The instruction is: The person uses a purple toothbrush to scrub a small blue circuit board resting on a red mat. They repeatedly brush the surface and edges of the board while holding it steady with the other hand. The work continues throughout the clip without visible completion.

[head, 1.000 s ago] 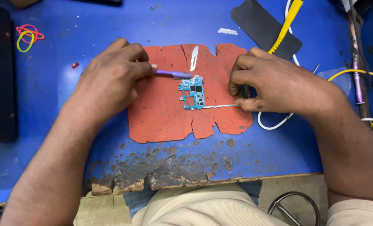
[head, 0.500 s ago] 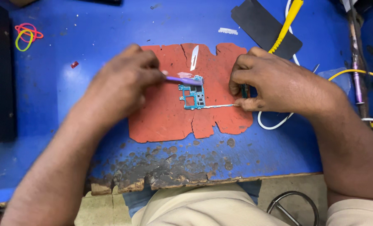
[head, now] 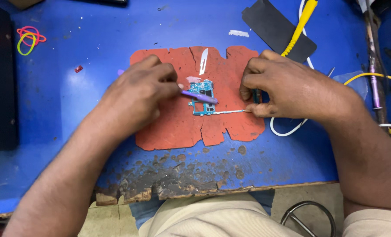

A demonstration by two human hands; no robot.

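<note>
Left hand (head: 140, 94): fingers closed around purple tool (head: 198, 96).
Right hand (head: 287, 90): fingers pinch tweezers (head: 230, 112).
Circuit board (head: 203, 103): likely light, stiff, fragile; grip edges.

No packages, labels, signs or screens show anywhere on the bench.

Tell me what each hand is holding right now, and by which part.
The left hand grips a purple tool by its rear, tip on the small circuit board. The right hand pinches tweezers at their back end.
</note>
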